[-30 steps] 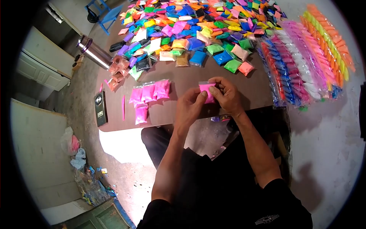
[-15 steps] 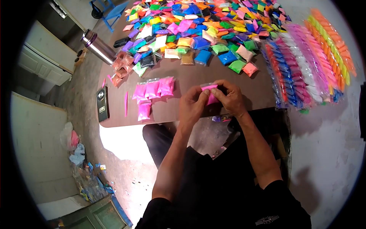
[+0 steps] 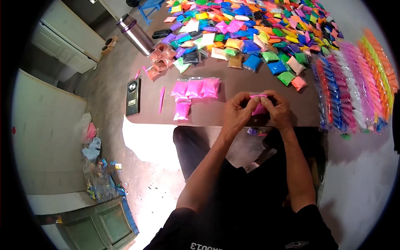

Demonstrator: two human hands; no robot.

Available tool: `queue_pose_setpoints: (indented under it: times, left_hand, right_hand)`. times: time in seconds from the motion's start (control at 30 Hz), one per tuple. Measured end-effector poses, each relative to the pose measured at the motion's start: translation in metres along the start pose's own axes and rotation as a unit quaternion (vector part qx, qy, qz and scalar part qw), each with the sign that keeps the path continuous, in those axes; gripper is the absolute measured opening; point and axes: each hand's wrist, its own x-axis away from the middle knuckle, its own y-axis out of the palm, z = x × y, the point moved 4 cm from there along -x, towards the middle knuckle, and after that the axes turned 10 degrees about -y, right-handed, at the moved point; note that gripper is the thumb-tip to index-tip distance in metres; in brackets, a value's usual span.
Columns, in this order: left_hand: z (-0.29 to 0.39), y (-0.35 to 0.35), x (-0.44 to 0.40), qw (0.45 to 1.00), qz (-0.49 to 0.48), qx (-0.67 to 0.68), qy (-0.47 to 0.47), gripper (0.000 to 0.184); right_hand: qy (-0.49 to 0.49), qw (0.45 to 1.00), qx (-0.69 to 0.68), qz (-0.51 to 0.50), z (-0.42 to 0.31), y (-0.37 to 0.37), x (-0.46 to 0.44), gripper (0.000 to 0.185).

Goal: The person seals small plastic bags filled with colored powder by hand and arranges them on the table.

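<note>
My left hand [image 3: 237,111] and my right hand [image 3: 278,111] are together above the table's front edge, both closed on one small clear packet of pink clay-like material [image 3: 259,110]. Thumbs and fingertips pinch its top edge, and the fingers partly hide the rest. Left of my hands, a row of pink packets [image 3: 194,88] lies on the brown table [image 3: 233,85]. One more pink packet [image 3: 182,110] sits just below that row. Farther left is a thin pink tool or strip [image 3: 161,100].
A black phone [image 3: 133,98] lies near the table's left corner. Behind it stand a steel thermos [image 3: 136,35] and brownish packets [image 3: 160,62]. Many coloured packets [image 3: 250,35] cover the back. Long strips of bagged packets [image 3: 354,89] lie at the right.
The camera view has turned, so the table and everything on it appear farther right. Both hands keep their pinch on the pink packet, with only slight finger movement.
</note>
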Motion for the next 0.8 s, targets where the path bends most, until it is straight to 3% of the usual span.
queue_pose_setpoints:
  times: [0.3,0.5,0.57,0.6,0.63,0.67,0.7,0.8]
  left_hand:
    - [-0.006,0.0,0.002,0.995,0.044,-0.013,0.083,0.015]
    - [0.005,-0.009,0.019,0.992,0.08,-0.025,0.097,0.022]
    - [0.019,-0.037,0.046,0.986,0.104,-0.08,0.101,0.03]
    - [0.026,-0.052,0.054,0.984,0.135,-0.067,0.098,0.025]
    - [0.021,-0.081,0.051,0.967,0.162,-0.098,0.171,0.022]
    - [0.035,-0.102,0.057,0.974,0.175,-0.078,0.117,0.017]
    - [0.044,-0.12,0.057,0.966,0.213,-0.076,0.127,0.01]
    - [0.057,-0.187,0.052,0.912,0.308,-0.238,0.132,0.029]
  right_hand:
    - [-0.025,0.998,0.064,-0.013,-0.002,0.001,-0.004,0.011]
    - [-0.028,0.998,0.063,-0.001,-0.002,0.002,-0.002,0.013]
    - [-0.031,0.997,0.067,0.004,-0.002,0.003,0.0,0.013]
    - [-0.02,0.998,0.067,-0.004,-0.002,0.003,-0.001,0.014]
    - [-0.009,0.998,0.067,-0.013,-0.003,0.005,-0.001,0.014]
    - [-0.009,0.998,0.063,-0.007,-0.005,0.006,-0.002,0.014]
    - [-0.004,0.996,0.083,-0.012,-0.006,0.007,-0.003,0.016]
    - [0.0,0.993,0.121,-0.009,-0.005,0.011,-0.001,0.02]
